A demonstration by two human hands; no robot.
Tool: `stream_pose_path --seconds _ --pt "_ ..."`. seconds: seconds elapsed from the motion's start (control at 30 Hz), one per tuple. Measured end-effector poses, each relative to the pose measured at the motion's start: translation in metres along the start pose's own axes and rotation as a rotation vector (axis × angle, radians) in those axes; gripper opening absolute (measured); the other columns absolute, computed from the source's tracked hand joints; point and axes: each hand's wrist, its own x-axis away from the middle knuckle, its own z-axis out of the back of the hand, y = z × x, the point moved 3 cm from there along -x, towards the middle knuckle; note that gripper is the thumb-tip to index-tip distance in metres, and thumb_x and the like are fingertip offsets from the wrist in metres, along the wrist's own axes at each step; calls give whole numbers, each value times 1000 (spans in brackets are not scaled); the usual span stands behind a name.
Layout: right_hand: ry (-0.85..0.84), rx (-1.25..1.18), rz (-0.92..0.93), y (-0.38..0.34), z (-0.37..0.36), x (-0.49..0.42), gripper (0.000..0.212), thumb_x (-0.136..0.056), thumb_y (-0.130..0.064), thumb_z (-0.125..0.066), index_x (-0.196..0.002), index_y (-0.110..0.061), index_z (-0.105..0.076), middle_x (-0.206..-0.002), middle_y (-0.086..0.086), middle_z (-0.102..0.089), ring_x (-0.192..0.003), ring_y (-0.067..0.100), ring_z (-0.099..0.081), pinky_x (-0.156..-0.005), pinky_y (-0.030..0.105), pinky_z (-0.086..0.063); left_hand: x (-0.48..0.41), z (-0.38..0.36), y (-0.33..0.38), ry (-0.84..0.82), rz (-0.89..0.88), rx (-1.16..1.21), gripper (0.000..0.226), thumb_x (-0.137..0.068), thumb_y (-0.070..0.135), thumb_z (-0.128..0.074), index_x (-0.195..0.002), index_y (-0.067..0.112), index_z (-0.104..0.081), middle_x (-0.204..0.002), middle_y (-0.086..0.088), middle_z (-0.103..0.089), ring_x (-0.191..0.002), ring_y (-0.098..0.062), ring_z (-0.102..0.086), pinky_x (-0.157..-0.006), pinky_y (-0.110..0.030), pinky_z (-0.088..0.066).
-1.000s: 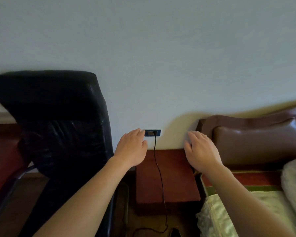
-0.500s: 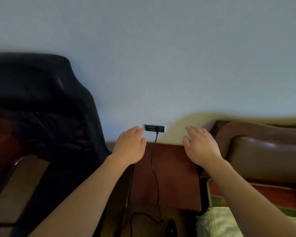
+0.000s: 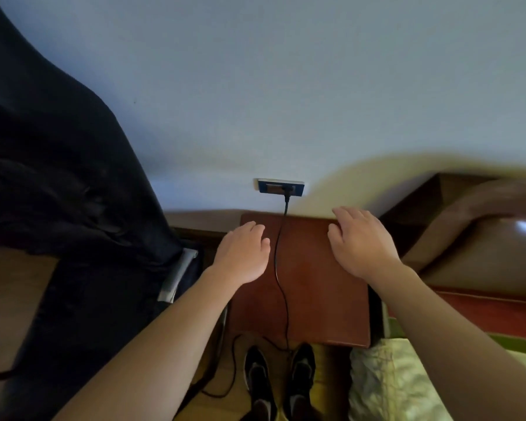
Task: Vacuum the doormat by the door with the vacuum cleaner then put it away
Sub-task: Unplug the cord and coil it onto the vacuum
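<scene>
Left hand (image 3: 243, 253) and right hand (image 3: 362, 241) empty, fingers relaxed and slightly apart over nightstand (image 3: 325, 299), flanking cord (image 3: 281, 287), plug (image 3: 287, 189) seated in wall socket (image 3: 268, 186), vacuum and doormat out of view; risk: yanking cord rather than plug, straining socket.

- We see the left hand (image 3: 243, 253) and the right hand (image 3: 362, 241) held palm-down above a reddish-brown bedside table (image 3: 319, 299), fingers relaxed, holding nothing.
- Between them a black cord (image 3: 276, 262) runs up to a plug (image 3: 287, 190) in the blue wall socket (image 3: 269, 186).
- A black office chair (image 3: 58, 192) stands on the left; a brown headboard (image 3: 483, 244) and pale bedding (image 3: 386, 384) are on the right.
- Two black shoes (image 3: 257, 375) show below.
</scene>
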Motion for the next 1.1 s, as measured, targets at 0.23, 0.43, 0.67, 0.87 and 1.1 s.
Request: stream_pose_path --seconds 0.23,0.43,0.67,0.87,1.1 --pt "-47 -38 -43 7 -48 -24 35 -101 -27 -42 -121 -6 -61 -123 13 -64 -116 33 -55 -102 40 -40 -33 -46 -12 -104 14 58 51 -111 34 -30 -156 12 -38 -161 -7 -40 -147 -24 -40 -120 -41 -33" --pt "-87 -69 -88 14 -71 -39 38 -101 -27 -42 -127 -5 -59 -132 14 -61 -124 33 -51 -110 43 -38 -50 -69 -14 -104 17 139 51 -110 41 -31 -153 15 -43 -159 -3 -44 -143 -21 -45 -116 -39 -37" --pt "-106 -119 -129 18 -81 -50 37 -102 -26 -42 -127 -5 -59 -131 12 -61 -124 32 -51 -104 40 -40 -59 -83 -16 29 -4 238 26 -106 34 -48 -106 16 -66 -98 4 -67 -89 -13 -65 -80 -36 -57" --pt "-123 -207 -162 9 -85 -67 37 -103 -27 -39 -130 -9 -56 -135 10 -57 -125 30 -49 -99 37 -40 -56 -85 -17 25 37 411 22 -107 28 -50 -108 13 -66 -82 9 -65 -72 -8 -65 -71 -34 -59" --pt "-120 -450 -285 -4 -101 -95 45 -105 -38 -36 -137 -13 -55 -134 10 -61 -120 30 -55 -90 33 -41 -54 -90 -19 35 63 486 18 -106 28 -51 -109 18 -65 -84 3 -68 -70 -15 -70 -69 -46 -61"
